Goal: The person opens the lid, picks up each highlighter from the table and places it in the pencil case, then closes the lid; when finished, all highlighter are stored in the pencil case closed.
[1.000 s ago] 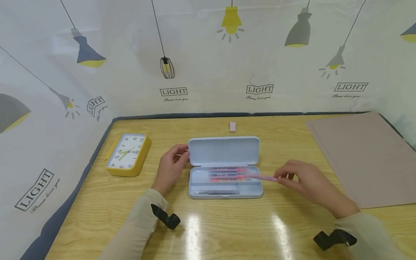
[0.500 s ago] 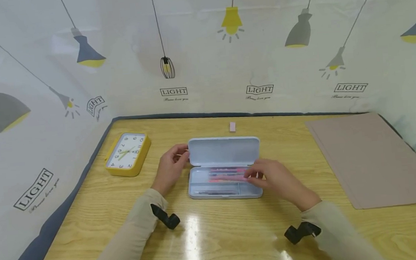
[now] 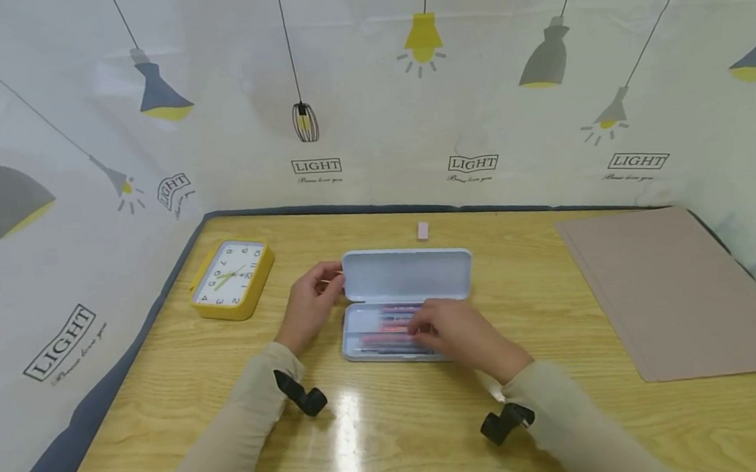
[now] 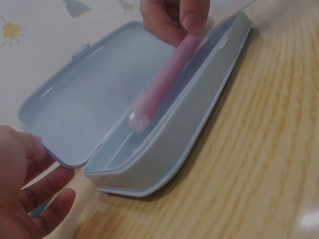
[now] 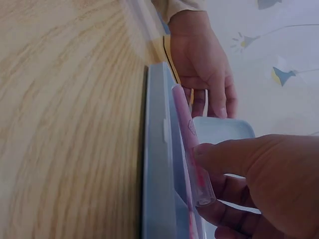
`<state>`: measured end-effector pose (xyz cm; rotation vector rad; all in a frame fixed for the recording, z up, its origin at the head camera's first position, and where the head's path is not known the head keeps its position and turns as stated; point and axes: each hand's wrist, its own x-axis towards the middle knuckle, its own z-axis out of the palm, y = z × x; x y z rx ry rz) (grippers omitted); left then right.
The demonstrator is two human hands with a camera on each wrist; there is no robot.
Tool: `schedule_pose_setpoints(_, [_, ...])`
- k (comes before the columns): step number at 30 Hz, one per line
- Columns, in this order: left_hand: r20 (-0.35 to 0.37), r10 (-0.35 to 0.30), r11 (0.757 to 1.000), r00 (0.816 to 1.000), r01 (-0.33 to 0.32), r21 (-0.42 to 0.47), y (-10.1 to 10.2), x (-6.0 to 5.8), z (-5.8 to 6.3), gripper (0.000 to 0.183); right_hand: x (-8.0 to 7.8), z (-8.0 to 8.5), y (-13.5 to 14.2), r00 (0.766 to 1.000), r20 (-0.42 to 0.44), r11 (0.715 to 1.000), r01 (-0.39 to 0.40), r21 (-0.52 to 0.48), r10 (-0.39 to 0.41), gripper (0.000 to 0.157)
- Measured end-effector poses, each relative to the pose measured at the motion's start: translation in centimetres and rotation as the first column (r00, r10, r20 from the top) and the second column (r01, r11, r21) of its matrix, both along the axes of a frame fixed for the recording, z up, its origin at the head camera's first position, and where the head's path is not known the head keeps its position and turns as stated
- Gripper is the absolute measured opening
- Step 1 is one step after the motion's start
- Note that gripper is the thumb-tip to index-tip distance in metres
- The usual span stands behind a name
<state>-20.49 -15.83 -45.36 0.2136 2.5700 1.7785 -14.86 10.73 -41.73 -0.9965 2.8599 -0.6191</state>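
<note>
A pale blue pencil case (image 3: 353,347) lies on the table with its lid (image 3: 407,274) raised. My left hand (image 3: 310,303) holds the lid's left edge between thumb and fingers. Between thumb and fingers of my right hand (image 3: 467,332) is a pink pen (image 5: 185,119) with a clear end. In the left wrist view the pen slants over the front part of the case. Several other pens (image 3: 393,315) lie in the rear compartment, partly hidden by the right hand. A thin dark pen (image 3: 379,351) lies in the front compartment.
A yellow alarm clock (image 3: 232,279) lies face up at the left. Behind the case is a small pink eraser (image 3: 423,231). A large pinkish-grey mat (image 3: 678,295) covers the table's right side. A printed curtain (image 3: 366,61) borders the wooden table (image 3: 249,457).
My right hand has moved left from beside the case to over its front compartment, bringing the pink pen. The left hand has stayed at the lid's edge.
</note>
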Motion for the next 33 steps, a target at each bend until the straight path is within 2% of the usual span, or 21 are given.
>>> schedule_pose_setpoints(6, [0.003,0.001,1.0,1.0,-0.001,0.004,0.0,-0.1,0.0,0.027,0.0,-0.5,-1.2,0.998,-0.053,0.999,-0.031,0.018,0.031,0.007])
schedule_pose_setpoints(27, [0.006,-0.003,1.0,1.0,0.003,0.014,-0.1,0.1,0.1,0.027,0.5,-0.6,-1.8,1.0,-0.004,1.0,-0.009,-0.018,0.009,0.012])
schedule_pose_setpoints(33, [-0.002,-0.008,1.0,1.0,0.008,0.014,-0.1,0.1,0.1,0.028,0.4,0.5,-1.1,0.998,0.052,0.997,0.037,-0.072,-0.034,0.012])
